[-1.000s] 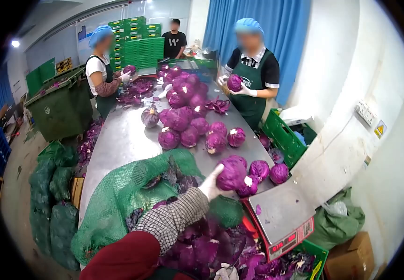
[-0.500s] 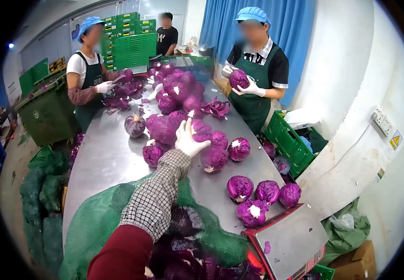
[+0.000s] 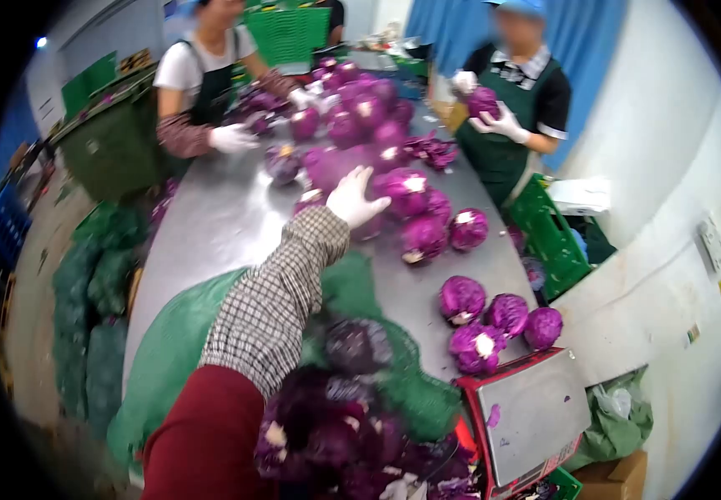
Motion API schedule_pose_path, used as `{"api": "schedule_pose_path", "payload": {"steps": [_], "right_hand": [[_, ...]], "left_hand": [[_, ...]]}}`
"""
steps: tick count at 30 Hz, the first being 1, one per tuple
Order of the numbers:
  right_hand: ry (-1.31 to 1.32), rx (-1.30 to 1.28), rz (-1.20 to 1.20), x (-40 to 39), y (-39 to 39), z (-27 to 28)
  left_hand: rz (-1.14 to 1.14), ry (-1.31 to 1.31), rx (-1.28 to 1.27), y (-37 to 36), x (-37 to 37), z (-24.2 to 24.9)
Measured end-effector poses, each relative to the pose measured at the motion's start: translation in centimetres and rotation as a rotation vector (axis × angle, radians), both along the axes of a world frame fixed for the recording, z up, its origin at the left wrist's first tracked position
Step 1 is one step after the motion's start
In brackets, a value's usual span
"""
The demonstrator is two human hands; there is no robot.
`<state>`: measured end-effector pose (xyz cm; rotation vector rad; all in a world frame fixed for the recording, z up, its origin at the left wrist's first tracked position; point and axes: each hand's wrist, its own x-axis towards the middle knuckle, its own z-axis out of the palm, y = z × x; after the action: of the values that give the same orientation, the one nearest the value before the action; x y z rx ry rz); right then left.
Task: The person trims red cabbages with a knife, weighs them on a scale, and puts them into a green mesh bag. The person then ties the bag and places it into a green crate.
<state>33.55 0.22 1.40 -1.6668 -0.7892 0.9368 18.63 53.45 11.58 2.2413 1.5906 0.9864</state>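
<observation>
My left hand (image 3: 355, 198), in a white glove and checked sleeve cover, reaches over the red cabbages on the table. Its fingers are spread and the thumb points right. A red cabbage (image 3: 402, 192) lies just right of the thumb, and a blurred one (image 3: 340, 167) is behind the fingers. Under my forearm, a green mesh bag (image 3: 185, 333) lies on the near end of the table, with dark cabbages (image 3: 335, 437) beside it. At the bottom edge shows a small white-gloved part of my right hand (image 3: 406, 487), its fingers mostly cut off.
A red scale (image 3: 535, 417) stands at the near right, several trimmed cabbages (image 3: 477, 348) behind it. Across the metal table (image 3: 202, 242) are two people in aprons; the right one (image 3: 510, 117) holds a cabbage. Filled mesh bags (image 3: 85, 292) line the floor at left.
The view has shifted, and my left hand stays spread over the pile. A white-gloved part has appeared at the bottom edge. The person at left has moved both hands apart, one towards the pile.
</observation>
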Motion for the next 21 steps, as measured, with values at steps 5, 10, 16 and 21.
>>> {"api": "schedule_pose_path", "payload": {"steps": [5,10,16,21], "right_hand": [[-0.331,0.078,0.13,0.7,-1.3,-3.0],[-0.079,0.107,0.013,0.4,-0.9,-2.6],[0.12,0.085,-0.007,1.6,-0.6,-4.6],[0.098,0.102,0.01,1.5,-1.0,-4.2]], "left_hand": [[0.096,0.076,-0.063,-9.4,-15.1,0.7],[0.447,0.116,-0.34,-20.8,-26.0,-7.3],[-0.218,0.105,-0.268,-34.0,-16.7,-0.3],[0.02,0.317,-0.251,-26.7,-18.8,-6.8]]}}
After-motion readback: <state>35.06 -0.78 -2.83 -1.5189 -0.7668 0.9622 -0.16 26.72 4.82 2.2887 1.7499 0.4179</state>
